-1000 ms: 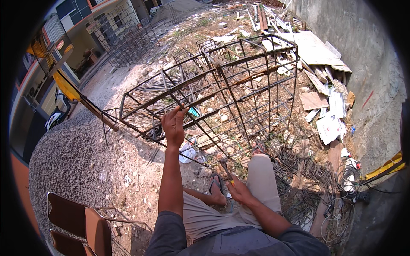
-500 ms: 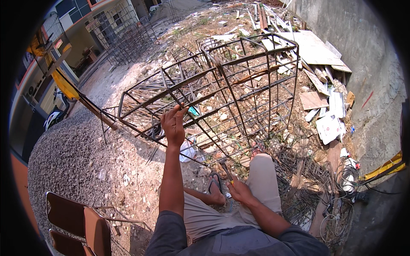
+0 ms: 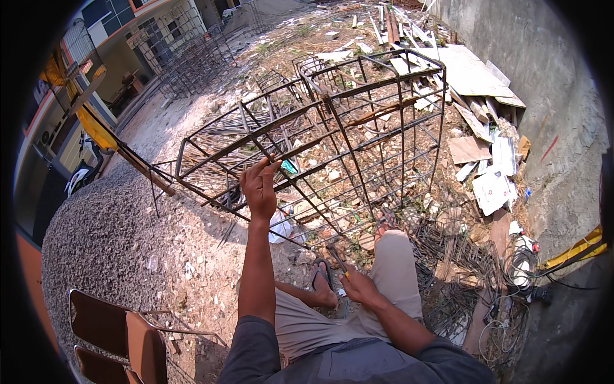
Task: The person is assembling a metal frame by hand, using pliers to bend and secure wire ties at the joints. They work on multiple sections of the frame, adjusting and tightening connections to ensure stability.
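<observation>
Little has shifted since the earlier frames: left hand (image 3: 260,187) stays raised on the cage, right hand (image 3: 359,287) stays low by the knee.

Item: rusty brown steel rebar cage (image 3: 332,134), long box of bars and square stirrups, lying on its side on gravel and rubble, directly ahead of the left hand and beyond the right.

Left hand: arm stretched forward, nearly straight, fingers curled over a near bar of the cage, thumb up; a steadying grip, as it appears.

Right hand: arm bent, hand close to the lap, fingers closed around a small yellow-handled metal tool (image 3: 339,261) that points up toward the cage's lower bars.

Step, by judgement: tying or tightening a joint on the near face. Next move would call for bringing the tool to a bar crossing while the left hand keeps the frame from rocking.

Nearby: brown stacked chairs (image 3: 121,333) behind the left elbow; tangled wire coils (image 3: 467,256) right of the right hand.
</observation>
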A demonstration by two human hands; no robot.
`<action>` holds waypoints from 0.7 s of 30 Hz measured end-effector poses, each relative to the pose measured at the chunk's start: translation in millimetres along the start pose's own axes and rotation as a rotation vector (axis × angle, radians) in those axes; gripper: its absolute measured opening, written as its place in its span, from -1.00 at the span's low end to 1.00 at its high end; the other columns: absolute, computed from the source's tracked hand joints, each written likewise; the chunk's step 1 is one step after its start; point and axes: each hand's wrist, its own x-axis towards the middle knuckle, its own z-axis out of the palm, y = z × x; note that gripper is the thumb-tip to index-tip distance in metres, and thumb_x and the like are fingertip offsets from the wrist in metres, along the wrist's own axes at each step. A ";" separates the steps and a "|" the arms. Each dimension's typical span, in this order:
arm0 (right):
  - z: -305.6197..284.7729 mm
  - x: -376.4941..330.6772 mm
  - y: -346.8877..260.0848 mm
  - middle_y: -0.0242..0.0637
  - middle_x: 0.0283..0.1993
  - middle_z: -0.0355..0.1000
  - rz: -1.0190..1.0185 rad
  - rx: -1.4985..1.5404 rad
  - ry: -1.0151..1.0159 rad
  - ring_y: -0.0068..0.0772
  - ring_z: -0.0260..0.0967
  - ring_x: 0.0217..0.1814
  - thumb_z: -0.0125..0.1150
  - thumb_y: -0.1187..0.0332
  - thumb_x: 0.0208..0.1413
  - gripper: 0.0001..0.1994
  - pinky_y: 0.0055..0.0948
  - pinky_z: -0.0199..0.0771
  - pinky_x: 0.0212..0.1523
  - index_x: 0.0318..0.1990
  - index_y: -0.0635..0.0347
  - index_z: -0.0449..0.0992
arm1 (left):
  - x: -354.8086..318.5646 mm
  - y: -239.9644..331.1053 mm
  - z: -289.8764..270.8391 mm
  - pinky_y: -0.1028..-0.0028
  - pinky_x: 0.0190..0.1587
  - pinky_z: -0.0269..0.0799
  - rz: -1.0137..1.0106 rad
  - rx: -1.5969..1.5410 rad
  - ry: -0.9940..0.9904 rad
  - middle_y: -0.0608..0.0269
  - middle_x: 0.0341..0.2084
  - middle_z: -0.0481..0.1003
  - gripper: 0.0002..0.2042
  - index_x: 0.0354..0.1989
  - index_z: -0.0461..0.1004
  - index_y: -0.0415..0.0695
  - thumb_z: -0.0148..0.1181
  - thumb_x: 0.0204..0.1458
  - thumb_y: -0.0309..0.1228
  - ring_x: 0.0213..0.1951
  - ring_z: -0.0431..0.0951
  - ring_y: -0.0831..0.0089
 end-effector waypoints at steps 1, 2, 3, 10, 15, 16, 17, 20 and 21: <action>0.1 -0.1 -0.3 0.20 -0.34 0.55 0.002 0.009 0.001 0.35 0.52 -0.26 0.02 0.10 0.39 -0.49 0.15 0.44 -0.23 0.33 0.24 0.25 | 0.2 -0.3 0.5 0.31 0.32 0.04 0.000 -0.003 0.008 0.42 0.02 0.65 -0.62 -0.04 0.73 -0.03 -0.10 0.44 -0.25 0.14 0.45 0.41; -1.2 -0.4 -2.9 0.20 -0.34 0.55 0.003 0.016 0.001 0.35 0.52 -0.26 0.02 0.09 0.40 -0.50 0.15 0.44 -0.23 0.32 0.23 0.25 | 0.6 0.2 0.6 0.30 0.33 0.04 0.001 -0.006 0.017 0.43 0.01 0.65 -0.63 -0.05 0.73 -0.03 -0.08 0.43 -0.25 0.11 0.47 0.40; -2.6 -0.9 -5.5 0.20 -0.33 0.55 0.020 0.014 0.011 0.36 0.52 -0.24 0.02 0.09 0.39 -0.50 0.15 0.45 -0.22 0.32 0.22 0.26 | 0.4 0.9 0.4 0.30 0.33 0.04 -0.003 -0.010 0.016 0.43 0.01 0.65 -0.63 -0.05 0.73 -0.03 -0.09 0.43 -0.25 0.11 0.47 0.40; -14.2 -2.1 -16.2 0.21 -0.23 0.56 0.114 0.048 0.033 0.35 0.53 -0.11 0.10 0.02 0.34 -0.43 0.10 0.48 -0.07 0.32 0.23 0.26 | -0.5 3.0 -2.0 0.30 0.32 0.03 0.010 0.006 0.011 0.40 0.03 0.63 -0.56 -0.04 0.73 -0.04 -0.19 0.47 -0.23 0.13 0.45 0.39; -15.8 -2.5 -17.3 0.29 0.05 0.44 0.153 0.012 0.108 0.33 0.40 0.16 0.24 0.02 0.24 -0.26 0.09 0.39 0.15 0.41 0.30 0.17 | 0.1 3.4 -0.7 0.30 0.32 0.04 0.015 0.002 0.018 0.40 0.03 0.63 -0.56 -0.05 0.73 -0.05 -0.19 0.46 -0.22 0.11 0.47 0.38; -10.8 -3.3 -12.6 0.31 0.13 0.38 0.094 -0.078 0.177 0.34 0.33 0.23 0.27 0.04 0.22 -0.23 0.10 0.34 0.21 0.43 0.32 0.15 | 0.4 4.0 -0.3 0.30 0.31 0.04 0.016 -0.005 0.016 0.40 0.03 0.63 -0.56 -0.05 0.73 -0.05 -0.19 0.46 -0.23 0.11 0.47 0.37; -9.8 -4.1 -13.5 0.33 0.21 0.32 0.032 -0.169 0.243 0.34 0.27 0.31 0.31 0.06 0.19 -0.20 0.11 0.29 0.28 0.45 0.33 0.12 | 0.0 3.6 -0.7 0.30 0.31 0.04 0.016 -0.010 0.017 0.40 0.03 0.63 -0.56 -0.05 0.73 -0.05 -0.19 0.46 -0.23 0.10 0.47 0.37; -15.9 -2.8 -14.0 0.33 0.41 0.08 0.021 -0.121 0.303 0.39 0.02 0.47 0.33 0.12 0.15 -0.18 0.13 0.10 0.44 0.45 0.39 0.13 | 0.5 3.1 0.4 0.31 0.31 0.05 0.025 -0.017 0.022 0.40 0.02 0.64 -0.56 -0.05 0.73 -0.05 -0.20 0.46 -0.23 0.10 0.48 0.37; -17.5 -1.8 -12.7 0.33 0.40 0.10 0.014 -0.113 0.293 0.37 0.04 0.46 0.34 0.11 0.15 -0.18 0.12 0.12 0.43 0.44 0.38 0.14 | 0.0 3.3 0.1 0.30 0.31 0.04 0.022 -0.018 0.022 0.40 0.02 0.64 -0.56 -0.05 0.73 -0.05 -0.19 0.46 -0.23 0.10 0.47 0.37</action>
